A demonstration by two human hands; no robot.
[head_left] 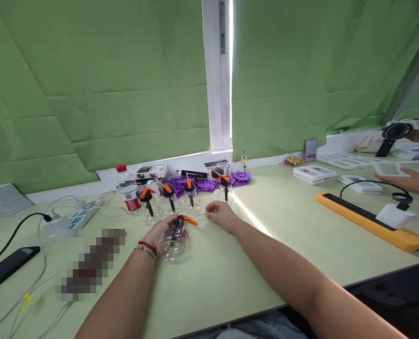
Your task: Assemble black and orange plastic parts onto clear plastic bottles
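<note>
My left hand (161,230) is wrapped round the neck of a clear spray bottle (174,247) with a black pump head and an orange trigger. The bottle is tilted, its round base facing me. From its head a thin metal spout (196,215) points right, and my right hand (221,215) pinches the far end of it. Behind my hands several like bottles stand upright in a row, among them a left one (149,209), a middle one (191,195) and a right one (226,190).
Purple plastic parts (206,186) and small boxes (218,168) line the window side. A red-capped water bottle (127,190) stands left, near cables and a black phone (9,268). Rightward lie an orange power strip (365,219), white stacked cases (314,174) and another person's hand (412,181).
</note>
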